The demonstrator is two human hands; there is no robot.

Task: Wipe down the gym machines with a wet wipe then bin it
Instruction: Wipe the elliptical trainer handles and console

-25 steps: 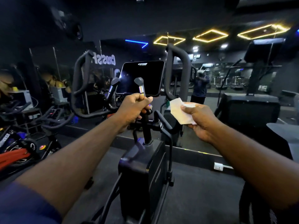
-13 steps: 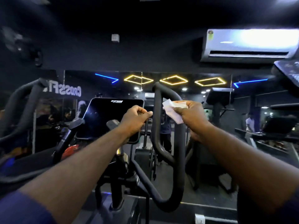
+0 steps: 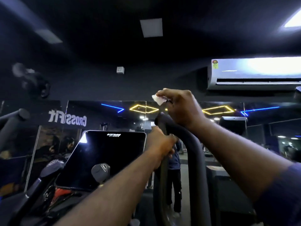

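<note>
Head view: the right hand [image 3: 182, 108] is raised above the top bend of the black handlebar [image 3: 197, 168]. Its fingertips are curled in and pinch the wipe [image 3: 158, 99], a small crumpled white piece that sticks out to the left of the fingers. The wipe sits just above the top of the bar, and I cannot tell whether it touches it. The heel of this hand lies against the bar's curve.

The left hand [image 3: 161, 144] is lower down, its fingers clenched round the near branch of the same handlebar.

Left of that hand stands the dark, tilted screen [image 3: 104, 160], with a small white logo near its top edge. Two short grey grips [image 3: 100, 171] rise in front of it.

Behind them runs a mirror [image 3: 97, 111] showing reversed "CrossFit" lettering [image 3: 67, 119], yellow and blue light lines, and a standing figure in blue. An air conditioner [image 3: 254, 74] hangs on the dark wall at upper right.
</note>
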